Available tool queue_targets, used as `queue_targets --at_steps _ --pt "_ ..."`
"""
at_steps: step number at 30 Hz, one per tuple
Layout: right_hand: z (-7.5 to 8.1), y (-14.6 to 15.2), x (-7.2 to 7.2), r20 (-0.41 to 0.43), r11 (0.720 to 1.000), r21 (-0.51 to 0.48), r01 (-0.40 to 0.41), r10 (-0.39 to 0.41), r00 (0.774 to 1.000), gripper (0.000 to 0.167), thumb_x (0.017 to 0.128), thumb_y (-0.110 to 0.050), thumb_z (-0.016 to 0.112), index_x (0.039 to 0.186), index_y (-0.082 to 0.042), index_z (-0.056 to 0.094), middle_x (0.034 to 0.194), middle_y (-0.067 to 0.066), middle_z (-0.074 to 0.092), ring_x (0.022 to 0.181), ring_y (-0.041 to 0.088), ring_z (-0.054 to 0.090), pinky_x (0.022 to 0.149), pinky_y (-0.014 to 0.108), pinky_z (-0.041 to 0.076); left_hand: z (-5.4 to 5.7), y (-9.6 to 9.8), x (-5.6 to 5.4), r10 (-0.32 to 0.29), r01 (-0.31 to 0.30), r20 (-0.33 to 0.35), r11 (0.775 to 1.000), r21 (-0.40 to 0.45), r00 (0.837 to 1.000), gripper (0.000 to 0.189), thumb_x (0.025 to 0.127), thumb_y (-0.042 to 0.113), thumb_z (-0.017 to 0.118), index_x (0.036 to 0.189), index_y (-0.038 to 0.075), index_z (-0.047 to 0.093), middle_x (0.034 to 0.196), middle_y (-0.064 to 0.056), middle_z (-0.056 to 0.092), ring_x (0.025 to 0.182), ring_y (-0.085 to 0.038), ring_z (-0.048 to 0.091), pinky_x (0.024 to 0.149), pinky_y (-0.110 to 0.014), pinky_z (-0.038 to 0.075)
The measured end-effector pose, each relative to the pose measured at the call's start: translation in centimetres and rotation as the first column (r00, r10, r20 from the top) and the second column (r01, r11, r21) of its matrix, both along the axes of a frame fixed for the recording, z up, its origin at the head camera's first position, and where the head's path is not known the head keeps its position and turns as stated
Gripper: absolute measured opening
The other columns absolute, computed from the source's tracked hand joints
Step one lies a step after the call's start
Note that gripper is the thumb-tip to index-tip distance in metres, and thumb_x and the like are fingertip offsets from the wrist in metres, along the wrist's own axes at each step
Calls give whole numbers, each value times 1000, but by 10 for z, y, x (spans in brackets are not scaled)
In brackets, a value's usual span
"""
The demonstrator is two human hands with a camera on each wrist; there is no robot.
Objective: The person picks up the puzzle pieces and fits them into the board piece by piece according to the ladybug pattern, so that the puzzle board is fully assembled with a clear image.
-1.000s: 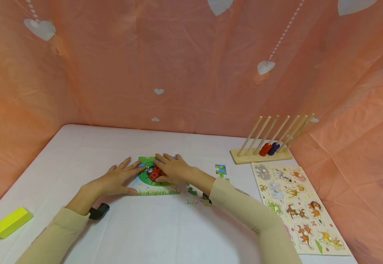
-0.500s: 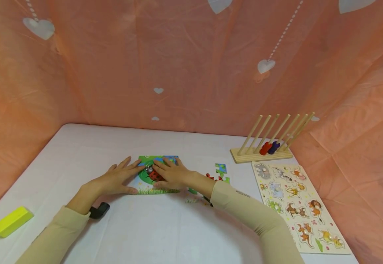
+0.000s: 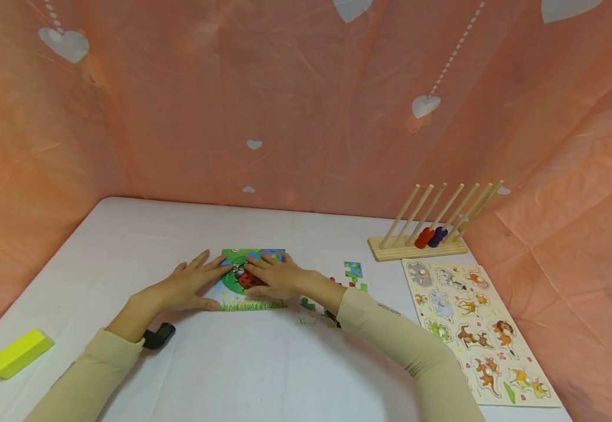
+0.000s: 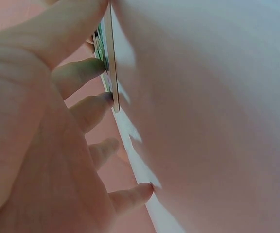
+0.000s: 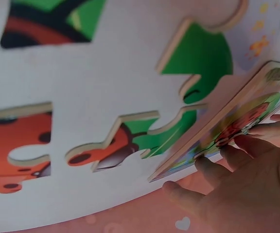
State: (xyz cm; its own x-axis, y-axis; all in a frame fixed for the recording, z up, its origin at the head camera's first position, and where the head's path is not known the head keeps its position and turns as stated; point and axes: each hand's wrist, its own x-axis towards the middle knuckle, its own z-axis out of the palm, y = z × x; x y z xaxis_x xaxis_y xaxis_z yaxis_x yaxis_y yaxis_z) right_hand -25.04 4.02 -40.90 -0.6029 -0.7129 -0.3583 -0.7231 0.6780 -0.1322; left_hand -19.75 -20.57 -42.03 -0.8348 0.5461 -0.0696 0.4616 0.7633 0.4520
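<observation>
The thin, rectangular, green-and-blue ladybird board lies right of the left hand, partly beneath the right hand; both have fingers extended, grasping nothing.

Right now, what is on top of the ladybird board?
The right hand rests on the ladybird board; the left hand touches its left edge. The ladybird's head shows; parts beneath the right hand are hidden.

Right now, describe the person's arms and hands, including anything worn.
The left sleeve and right sleeve are long, plain beige and fairly close-fitting. The right sleeve carries small dark lettering, too small to read. A black device shows at the left wrist. The left hand and right hand wear no gloves.
</observation>
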Motion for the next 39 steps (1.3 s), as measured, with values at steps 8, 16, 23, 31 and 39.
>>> queue_targets --at_steps 8,16,23,31,39 --pt "-2 1 0 -8 1000 11 5 -5 1000 73 103 -58 36 161 -20 15 167 -4 2 153 25 5 118 61 12 -1 0 -1 -1 1 0 1000 -5 1000 86 85 48 74 152 8 40 160 -23 25 145 -54 10 103 -80 15" --pt "-3 -1 3 -31 1000 16 7 -6 999 76 101 -60 38 161 -20 14 167 -3 2 153 26 4 117 62 13 0 0 0 -2 2 5 1000 5 1000 85 85 47 75 152 7 41 160 -24 25 145 -54 9 103 -80 15" --pt "-4 1 2 12 1000 -16 3 -2 1000 77 102 -58 39 161 -19 11 167 -2 -2 153 22 0 119 60 10 0 0 -1 -5 5 6 1000 5 1000 85 84 45 76 151 5 42 159 -25 26 144 -55 10 103 -80 15" --pt "-5 3 -4 136 993 -117 9 7 991 72 105 -52 37 161 -15 12 168 1 -1 153 24 -4 120 55 0 0 -1 0 -5 5 11 1000 0 1000 84 85 46 75 151 6 42 159 -25 25 145 -54 9 103 -80 15" --pt "4 31 -18 213 942 -326 80 -10 977 68 106 -38 46 159 -7 18 167 11 3 153 29 -1 119 60 1 1 1 0 1 -1 -10 1000 -8 1000 85 83 46 77 150 7 44 159 -24 28 144 -54 11 102 -80 16"
